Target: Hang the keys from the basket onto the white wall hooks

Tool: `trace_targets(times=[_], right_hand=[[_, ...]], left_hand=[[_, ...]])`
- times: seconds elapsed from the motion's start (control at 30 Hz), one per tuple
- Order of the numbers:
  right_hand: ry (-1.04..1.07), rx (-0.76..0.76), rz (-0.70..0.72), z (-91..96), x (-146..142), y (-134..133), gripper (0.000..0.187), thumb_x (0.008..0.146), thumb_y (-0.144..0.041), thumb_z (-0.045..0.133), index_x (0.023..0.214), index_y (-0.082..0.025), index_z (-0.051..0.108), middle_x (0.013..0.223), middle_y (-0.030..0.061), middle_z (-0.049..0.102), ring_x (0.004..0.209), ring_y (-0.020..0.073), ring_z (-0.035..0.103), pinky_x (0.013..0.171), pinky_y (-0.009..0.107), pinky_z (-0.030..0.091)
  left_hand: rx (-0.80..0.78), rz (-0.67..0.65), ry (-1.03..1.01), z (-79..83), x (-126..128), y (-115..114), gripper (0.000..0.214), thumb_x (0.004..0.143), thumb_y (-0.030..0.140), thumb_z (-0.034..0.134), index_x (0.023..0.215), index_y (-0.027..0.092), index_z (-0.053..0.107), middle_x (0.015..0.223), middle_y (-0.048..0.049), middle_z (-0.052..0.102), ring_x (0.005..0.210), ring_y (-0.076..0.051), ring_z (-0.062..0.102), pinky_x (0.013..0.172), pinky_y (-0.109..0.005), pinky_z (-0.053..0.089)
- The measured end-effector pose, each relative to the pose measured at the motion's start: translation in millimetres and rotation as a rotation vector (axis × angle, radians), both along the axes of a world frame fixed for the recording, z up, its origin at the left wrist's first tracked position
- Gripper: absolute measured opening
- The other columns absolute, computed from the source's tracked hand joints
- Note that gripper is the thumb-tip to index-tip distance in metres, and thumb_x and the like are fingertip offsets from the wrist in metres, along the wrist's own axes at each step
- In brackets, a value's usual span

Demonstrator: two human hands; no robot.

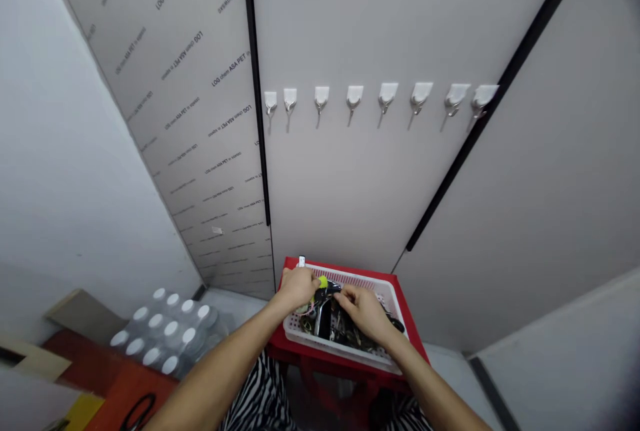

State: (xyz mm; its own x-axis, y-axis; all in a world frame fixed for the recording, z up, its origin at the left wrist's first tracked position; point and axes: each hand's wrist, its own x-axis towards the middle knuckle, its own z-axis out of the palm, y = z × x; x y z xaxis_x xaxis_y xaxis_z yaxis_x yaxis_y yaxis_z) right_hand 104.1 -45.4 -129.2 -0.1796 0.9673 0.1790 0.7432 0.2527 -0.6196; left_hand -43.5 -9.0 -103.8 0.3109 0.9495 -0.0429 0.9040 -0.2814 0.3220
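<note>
My left hand (299, 288) is closed over the left side of a white plastic basket (345, 354), gripping a small item with a yellow-green end (323, 282). A small white tag (301, 261) sticks up just beyond that hand. My right hand (364, 312) is closed too, its thumb and fingers pinching at a shiny black piece (331, 289) beside the yellow-green end. Whether the two pieces are joined, I cannot tell. Below the hands the basket holds a jumble of small dark and metallic items (345, 331), too small to name, and a pinkish loop near the left wrist.
The basket stands on a red stool or table (417, 351) before grey panels. A row of white adhesive hooks (355, 94) runs across the middle panel. At lower left are bottles with white caps (171, 328) and black-handled scissors (137, 411) on an orange-red surface (120, 394).
</note>
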Motion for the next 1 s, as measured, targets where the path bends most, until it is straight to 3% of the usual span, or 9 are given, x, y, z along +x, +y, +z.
trace_targets(times=[0.13,0.27,0.4,0.53,0.73,0.83,1.0], right_hand=[[0.023,-0.015,0.024,1.9,0.3,-1.5,0.028,0.067,-0.036,0.037,0.050,-0.016,0.047,0.045,-0.0029,0.045,0.044,0.0080,0.038,0.044,0.020,0.026],[0.133,-0.068,0.031,6.3,0.3,-2.3,0.026,0.068,-0.033,0.037,0.055,-0.015,0.050,0.049,-0.0019,0.048,0.047,0.0091,0.041,0.046,0.020,0.030],[0.295,-0.126,0.041,12.9,-1.7,-1.0,0.024,0.067,-0.032,0.038,0.075,-0.015,0.053,0.064,0.0011,0.054,0.056,0.0113,0.046,0.053,0.022,0.035],[0.355,-0.083,0.030,22.4,-7.6,1.0,0.033,0.063,-0.028,0.046,0.094,-0.016,0.046,0.078,0.0027,0.053,0.061,0.0112,0.046,0.058,0.023,0.037],[0.267,0.021,0.052,35.3,-17.2,2.8,0.021,0.061,-0.026,0.048,0.079,-0.015,0.051,0.078,0.0032,0.049,0.061,0.0106,0.044,0.059,0.022,0.036],[0.216,0.003,0.042,37.1,-14.3,3.2,0.019,0.063,-0.029,0.044,0.073,-0.015,0.052,0.068,0.0015,0.050,0.060,0.0108,0.044,0.056,0.021,0.035],[-0.020,-0.003,-0.107,47.0,6.9,3.0,0.024,0.062,-0.039,0.043,0.061,-0.017,0.053,0.058,0.0001,0.048,0.057,0.0122,0.043,0.053,0.022,0.031]], left_hand=[[0.090,-0.004,-0.076,10.2,-3.0,-1.2,0.027,0.069,0.030,0.032,0.072,0.019,0.057,0.074,-0.0048,0.061,0.075,-0.018,0.052,0.068,-0.031,0.033],[0.125,-0.012,-0.315,20.3,-7.0,-0.1,0.028,0.071,0.031,0.031,0.081,0.019,0.054,0.080,-0.0026,0.059,0.074,-0.014,0.052,0.065,-0.024,0.035],[0.091,0.005,-0.624,23.0,-5.1,2.3,0.029,0.071,0.030,0.031,0.085,0.015,0.052,0.082,-0.0025,0.058,0.072,-0.011,0.051,0.064,-0.020,0.037],[0.020,-0.005,-0.874,26.5,4.3,2.7,0.027,0.070,0.028,0.034,0.085,0.013,0.050,0.080,-0.0029,0.058,0.068,-0.010,0.051,0.062,-0.019,0.039],[-0.006,0.015,-1.078,38.5,15.6,2.6,0.025,0.068,0.027,0.037,0.084,0.013,0.051,0.077,-0.0021,0.057,0.065,-0.009,0.050,0.058,-0.018,0.039],[0.003,0.029,-1.181,42.4,14.9,6.1,0.025,0.066,0.028,0.040,0.083,0.013,0.051,0.075,-0.0019,0.056,0.062,-0.009,0.049,0.056,-0.018,0.039],[-0.032,0.221,-1.414,40.1,5.7,16.2,0.021,0.064,0.027,0.042,0.076,0.012,0.050,0.067,-0.0011,0.055,0.052,-0.007,0.047,0.050,-0.018,0.038]])
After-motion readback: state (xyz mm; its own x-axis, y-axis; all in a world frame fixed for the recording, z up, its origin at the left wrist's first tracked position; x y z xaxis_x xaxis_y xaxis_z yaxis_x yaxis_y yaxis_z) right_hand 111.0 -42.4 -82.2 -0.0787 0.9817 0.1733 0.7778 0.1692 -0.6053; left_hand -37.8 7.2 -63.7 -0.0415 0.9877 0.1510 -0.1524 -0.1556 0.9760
